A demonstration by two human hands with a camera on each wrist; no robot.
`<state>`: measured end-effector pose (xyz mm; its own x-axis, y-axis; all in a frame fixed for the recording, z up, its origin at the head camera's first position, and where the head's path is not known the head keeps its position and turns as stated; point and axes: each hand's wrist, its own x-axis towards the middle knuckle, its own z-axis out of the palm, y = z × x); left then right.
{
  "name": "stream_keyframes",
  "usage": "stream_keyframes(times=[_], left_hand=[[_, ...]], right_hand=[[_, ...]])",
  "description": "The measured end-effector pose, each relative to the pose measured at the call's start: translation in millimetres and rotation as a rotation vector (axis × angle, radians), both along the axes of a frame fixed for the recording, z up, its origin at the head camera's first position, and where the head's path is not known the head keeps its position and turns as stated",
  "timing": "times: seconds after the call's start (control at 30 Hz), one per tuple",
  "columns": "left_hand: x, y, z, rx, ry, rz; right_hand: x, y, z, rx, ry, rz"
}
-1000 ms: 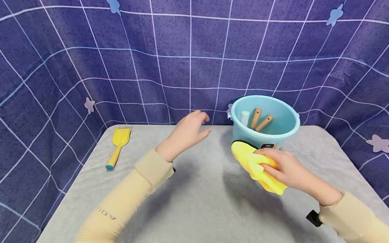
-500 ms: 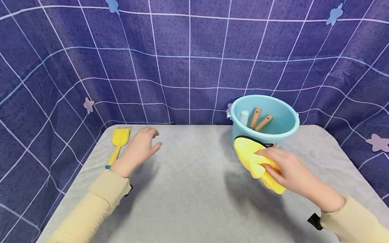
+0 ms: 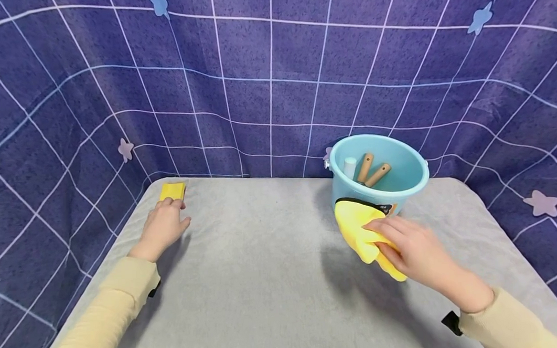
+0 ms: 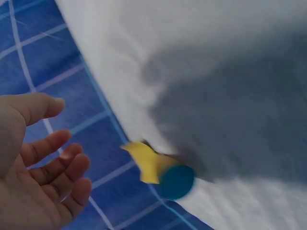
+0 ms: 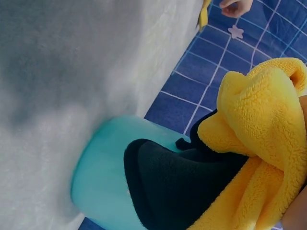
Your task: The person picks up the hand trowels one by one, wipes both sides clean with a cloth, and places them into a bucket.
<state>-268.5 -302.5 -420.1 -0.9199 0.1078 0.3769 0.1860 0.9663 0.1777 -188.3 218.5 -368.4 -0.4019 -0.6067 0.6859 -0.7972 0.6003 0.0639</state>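
In the head view my left hand (image 3: pixel 162 227) is above a yellow toy shovel (image 3: pixel 173 191) at the table's far left, covering its handle. The left wrist view shows that hand (image 4: pixel 41 163) with loosely bent fingers, apart from the shovel (image 4: pixel 146 163) and its blue end cap (image 4: pixel 177 182). My right hand (image 3: pixel 417 251) grips a bunched yellow cloth (image 3: pixel 357 225) in front of a light-blue bucket (image 3: pixel 343 189). Up close in the right wrist view, the fluffy cloth (image 5: pixel 261 110) has a dark side and edge, and it partly hides the bucket (image 5: pixel 105 163).
Inside the bucket stand two wooden handles (image 3: pixel 365 168) and a pale-blue cylinder (image 3: pixel 349 167). A grey cloth covers the table (image 3: pixel 265 280). Behind and beside it hangs a purple-blue curtain (image 3: pixel 250 91) with a grid and stars.
My left hand has moved left from mid-table to over the shovel. The right hand stays near the bucket with the cloth, shifting only slightly.
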Motion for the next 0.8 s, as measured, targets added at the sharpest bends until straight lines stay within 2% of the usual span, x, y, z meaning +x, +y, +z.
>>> stream_keyframes(times=[0.13, 0.4, 0.53, 0.7, 0.8], left_hand=[[-7.9, -16.9, -9.6, 0.0, -0.036, 0.071], [-21.4, -37.0, -21.7, 0.045, -0.194, 0.172], [-29.9, -47.0, -27.9, 0.05, -0.267, 0.198], [-37.7, -54.8, -31.8, 0.06, -0.404, 0.208], [-41.2, -55.7, -33.9, 0.077, -0.441, 0.24]], right_hand=[[0.6, 0, -4.8, 0.026, 0.022, -0.003], [-1.5, 1, -11.9, 0.071, 0.075, 0.014], [-2.0, 1, -12.9, 0.095, 0.103, 0.018], [-3.0, 0, -15.8, 0.119, 0.15, 0.034], [-3.0, 0, -18.3, 0.13, 0.175, 0.034]])
